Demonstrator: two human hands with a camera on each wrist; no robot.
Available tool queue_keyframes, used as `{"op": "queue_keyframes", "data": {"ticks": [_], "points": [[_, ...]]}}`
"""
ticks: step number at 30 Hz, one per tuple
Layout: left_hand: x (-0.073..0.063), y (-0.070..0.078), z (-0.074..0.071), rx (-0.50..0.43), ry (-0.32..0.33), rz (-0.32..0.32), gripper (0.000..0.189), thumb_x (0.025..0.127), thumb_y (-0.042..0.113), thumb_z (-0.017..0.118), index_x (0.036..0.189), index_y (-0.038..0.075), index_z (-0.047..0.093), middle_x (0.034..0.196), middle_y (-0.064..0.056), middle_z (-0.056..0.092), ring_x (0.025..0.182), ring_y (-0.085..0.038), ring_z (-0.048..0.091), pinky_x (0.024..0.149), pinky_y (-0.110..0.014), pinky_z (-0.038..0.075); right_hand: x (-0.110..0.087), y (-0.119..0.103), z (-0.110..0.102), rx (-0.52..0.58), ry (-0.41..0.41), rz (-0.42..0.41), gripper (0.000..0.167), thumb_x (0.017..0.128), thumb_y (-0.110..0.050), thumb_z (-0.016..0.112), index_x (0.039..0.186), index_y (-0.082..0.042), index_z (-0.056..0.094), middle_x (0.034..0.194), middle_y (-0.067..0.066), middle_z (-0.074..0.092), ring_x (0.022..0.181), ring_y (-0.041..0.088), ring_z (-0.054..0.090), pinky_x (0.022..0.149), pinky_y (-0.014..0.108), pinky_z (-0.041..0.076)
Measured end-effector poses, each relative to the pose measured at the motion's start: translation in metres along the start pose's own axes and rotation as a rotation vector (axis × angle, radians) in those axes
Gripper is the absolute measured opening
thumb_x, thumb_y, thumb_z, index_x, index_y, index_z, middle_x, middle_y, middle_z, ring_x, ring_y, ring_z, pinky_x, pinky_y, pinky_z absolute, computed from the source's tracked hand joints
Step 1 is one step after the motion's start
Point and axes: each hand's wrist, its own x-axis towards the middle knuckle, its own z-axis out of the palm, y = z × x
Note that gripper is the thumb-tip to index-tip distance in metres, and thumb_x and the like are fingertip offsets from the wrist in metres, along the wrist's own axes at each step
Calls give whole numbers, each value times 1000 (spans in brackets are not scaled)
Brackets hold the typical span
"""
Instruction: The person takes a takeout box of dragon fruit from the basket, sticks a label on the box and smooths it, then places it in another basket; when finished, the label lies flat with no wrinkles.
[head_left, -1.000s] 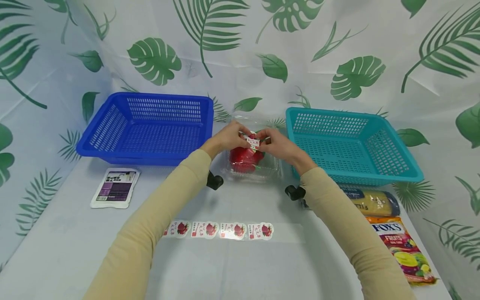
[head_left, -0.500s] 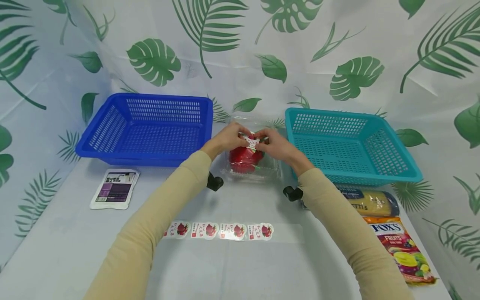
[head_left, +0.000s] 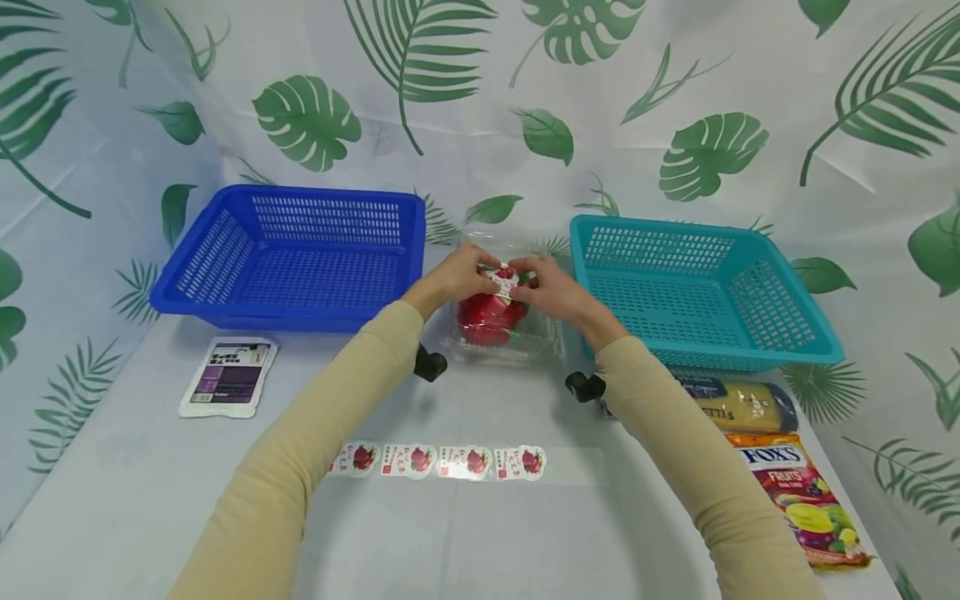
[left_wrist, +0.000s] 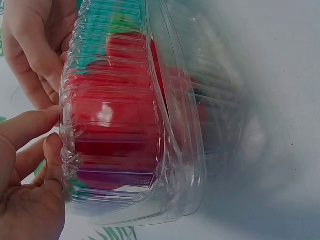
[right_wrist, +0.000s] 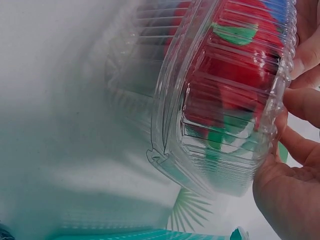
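A clear plastic clamshell box (head_left: pixel 543 340) stands closed at the back middle of the table. Red contents with bits of green (head_left: pixel 483 323) show through its walls; their kind is unclear. On its lid lies a small white sticker (head_left: pixel 504 285) with a red fruit picture. My left hand (head_left: pixel 459 277) holds the sticker's left edge between thumb and forefinger. From the other side, my right hand (head_left: pixel 557 292) holds the right edge the same way. In both wrist views the fingertips of the left hand (left_wrist: pixel 30 170) and the right hand (right_wrist: pixel 295 150) touch the lid; the sticker is hidden there.
A blue basket (head_left: pixel 288 321) stands left of the box, a teal basket (head_left: pixel 708 358) right. A strip of several fruit stickers (head_left: pixel 467 463) lies in front. At left is a purple-and-white pack (head_left: pixel 231 379); at right are spaghetti (head_left: pixel 738 406) and a FOX'S sweets bag (head_left: pixel 813 508).
The sticker, earlier tilted and bent between my fingers, now lies flatter on the lid, with its red picture more visible. Both hands have stayed almost in place.
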Motion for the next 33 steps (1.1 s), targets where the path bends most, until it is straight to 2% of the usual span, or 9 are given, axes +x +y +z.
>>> {"op": "queue_keyframes", "data": {"ticks": [16, 20, 24, 33], "points": [[1, -1, 0, -9, -8, -1, 38, 92, 14, 68, 128, 4, 63, 131, -12, 46, 106, -23, 53, 92, -32, 50, 0, 2, 0, 56, 9, 19, 43, 97, -16, 61, 136, -6, 45, 135, 14, 35, 111, 30, 51, 97, 50, 46], [0, -1, -1, -24, -5, -8, 38, 92, 14, 68, 129, 5, 62, 132, -11, 44, 106, -23, 53, 92, -33, 50, 0, 2, 0, 55, 16, 6, 39, 98, -15, 60, 133, -5, 46, 133, 14, 35, 107, 29, 52, 93, 46, 47], [-2, 0, -1, -32, -4, -19, 41, 93, 15, 68, 132, 5, 60, 133, -11, 42, 110, -24, 52, 95, -34, 49, 1, 1, 0, 29, 23, 0, 43, 98, -15, 60, 136, -6, 44, 135, 13, 36, 109, 29, 51, 91, 41, 48], [1, -1, 0, -28, 4, -23, 43, 93, 16, 68, 134, 6, 59, 136, -11, 43, 112, -23, 52, 97, -35, 48, 0, 0, -1, 5, 15, 13, 49, 97, -17, 61, 142, -6, 43, 137, 15, 33, 112, 29, 51, 93, 43, 48]]}}
